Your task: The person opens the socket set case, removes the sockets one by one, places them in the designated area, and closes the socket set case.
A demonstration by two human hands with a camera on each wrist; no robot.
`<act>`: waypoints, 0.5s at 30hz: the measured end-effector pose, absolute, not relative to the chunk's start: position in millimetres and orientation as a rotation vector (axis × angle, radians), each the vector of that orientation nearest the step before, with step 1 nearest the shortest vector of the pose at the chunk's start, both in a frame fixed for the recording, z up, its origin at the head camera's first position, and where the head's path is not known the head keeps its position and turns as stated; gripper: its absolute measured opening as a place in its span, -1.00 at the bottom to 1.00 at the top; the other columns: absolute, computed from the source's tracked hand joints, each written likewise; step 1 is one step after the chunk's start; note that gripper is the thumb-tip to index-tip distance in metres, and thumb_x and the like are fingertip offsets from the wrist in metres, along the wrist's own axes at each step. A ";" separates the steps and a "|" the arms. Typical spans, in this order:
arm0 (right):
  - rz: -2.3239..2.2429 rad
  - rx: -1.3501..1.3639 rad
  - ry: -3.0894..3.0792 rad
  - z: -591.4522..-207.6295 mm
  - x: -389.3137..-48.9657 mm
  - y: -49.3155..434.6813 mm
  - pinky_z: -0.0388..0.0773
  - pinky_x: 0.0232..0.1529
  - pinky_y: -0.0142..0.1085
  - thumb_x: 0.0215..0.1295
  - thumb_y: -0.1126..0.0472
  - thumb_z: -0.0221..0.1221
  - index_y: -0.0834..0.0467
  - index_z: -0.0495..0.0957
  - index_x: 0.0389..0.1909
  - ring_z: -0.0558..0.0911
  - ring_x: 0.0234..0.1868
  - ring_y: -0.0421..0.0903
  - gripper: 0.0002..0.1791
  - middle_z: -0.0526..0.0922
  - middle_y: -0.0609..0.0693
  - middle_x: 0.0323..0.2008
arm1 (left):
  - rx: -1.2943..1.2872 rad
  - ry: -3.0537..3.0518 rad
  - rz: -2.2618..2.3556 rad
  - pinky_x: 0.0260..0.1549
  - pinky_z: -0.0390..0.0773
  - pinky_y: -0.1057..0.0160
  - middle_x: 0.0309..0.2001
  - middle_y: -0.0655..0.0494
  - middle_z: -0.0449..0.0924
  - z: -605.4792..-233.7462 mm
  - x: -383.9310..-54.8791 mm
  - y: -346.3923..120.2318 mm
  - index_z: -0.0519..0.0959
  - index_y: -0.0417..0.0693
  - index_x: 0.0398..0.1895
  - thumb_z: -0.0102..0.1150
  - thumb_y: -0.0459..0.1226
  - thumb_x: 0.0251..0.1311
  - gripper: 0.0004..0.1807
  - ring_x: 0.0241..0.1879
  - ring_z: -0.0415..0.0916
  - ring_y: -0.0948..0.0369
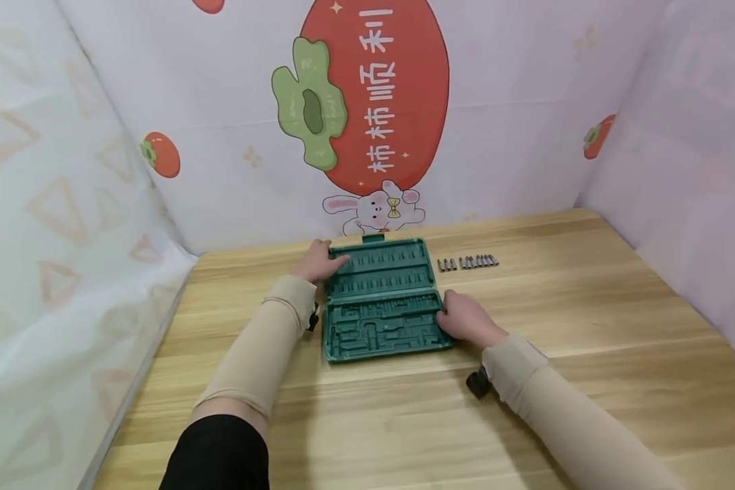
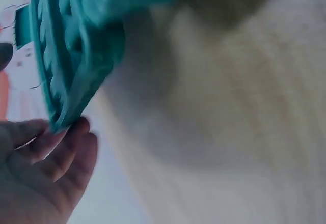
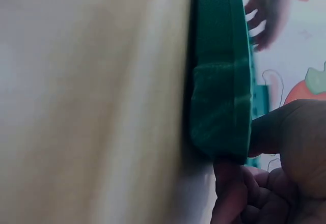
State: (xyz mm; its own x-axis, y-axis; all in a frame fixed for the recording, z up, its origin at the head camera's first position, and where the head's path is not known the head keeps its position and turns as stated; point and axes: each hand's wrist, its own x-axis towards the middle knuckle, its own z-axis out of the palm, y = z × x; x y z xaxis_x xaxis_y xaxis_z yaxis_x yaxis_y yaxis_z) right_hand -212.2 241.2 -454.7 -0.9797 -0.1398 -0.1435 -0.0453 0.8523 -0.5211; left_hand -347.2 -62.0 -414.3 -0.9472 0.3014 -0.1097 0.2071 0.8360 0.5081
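Observation:
A green plastic tool case [image 1: 380,297] lies unfolded on the wooden table, with moulded slots in both halves and no tools in them. My left hand [image 1: 320,262] holds the left edge of the far half, thumb over the inside and fingers at the outer edge. On the opposite side, my right hand [image 1: 465,320] grips the right edge of the near half. The right wrist view shows that thumb on top of the case's wall [image 3: 221,102] and the fingers curled below its corner. In the left wrist view, fingertips [image 2: 81,127] meet the case's corner.
Several small metal screwdriver bits [image 1: 479,261] stand in a row on the table [image 1: 392,422], right of the case's far half. A patterned backdrop [image 1: 502,163] rises behind the table's far edge, with white sheets at both sides.

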 end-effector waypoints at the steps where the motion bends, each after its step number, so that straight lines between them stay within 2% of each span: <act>1: -0.789 -0.142 2.845 -453.1 -217.7 236.7 0.47 -0.27 -0.07 0.44 0.30 0.05 0.38 0.46 -0.14 0.48 -0.38 0.04 -0.82 0.56 0.18 -0.35 | 0.398 2.877 0.781 0.43 0.19 -0.13 0.54 -0.39 0.02 -411.9 -346.1 -67.4 0.07 -0.40 0.59 0.01 0.02 0.55 -0.17 0.50 0.10 -0.22; 6: -0.772 -0.168 2.800 -442.9 -242.2 224.6 0.47 -0.20 -0.03 0.45 0.32 -0.01 0.56 0.39 0.20 0.52 -0.27 0.11 -0.56 0.60 0.41 -0.03 | 0.465 3.031 0.980 0.35 0.31 -0.13 0.44 -0.29 0.14 -394.3 -326.7 -84.3 0.26 -0.32 0.52 0.07 -0.06 0.54 -0.32 0.33 0.31 -0.16; 9: -0.773 -0.160 2.776 -437.7 -253.5 225.8 0.47 -0.15 0.00 0.49 0.31 -0.05 0.61 0.25 0.35 0.56 -0.19 0.21 -0.45 0.52 0.51 0.08 | 0.564 3.041 1.090 0.21 0.40 -0.12 0.37 -0.25 0.22 -386.3 -311.7 -82.8 0.33 -0.29 0.44 0.03 -0.09 0.57 -0.43 0.09 0.42 -0.13; 12: -0.781 -0.130 2.803 -439.5 -264.0 230.2 0.52 -0.05 0.09 0.52 0.29 -0.08 0.63 0.18 0.39 0.59 -0.08 0.30 -0.41 0.47 0.56 0.15 | 0.641 3.027 1.131 0.08 0.46 -0.11 0.25 -0.25 0.37 -385.8 -297.6 -78.3 0.36 -0.32 0.35 -0.03 -0.14 0.61 -0.53 -0.06 0.45 -0.10; 15: -0.798 -0.100 2.848 -446.6 -270.4 239.6 0.53 -0.01 0.13 0.56 0.25 -0.06 0.61 0.28 0.32 0.60 -0.08 0.30 -0.46 0.51 0.53 0.11 | 0.703 3.015 1.078 0.14 0.48 -0.09 0.19 -0.25 0.45 -395.2 -285.2 -74.6 0.38 -0.35 0.32 -0.09 -0.17 0.64 -0.56 0.07 0.48 -0.09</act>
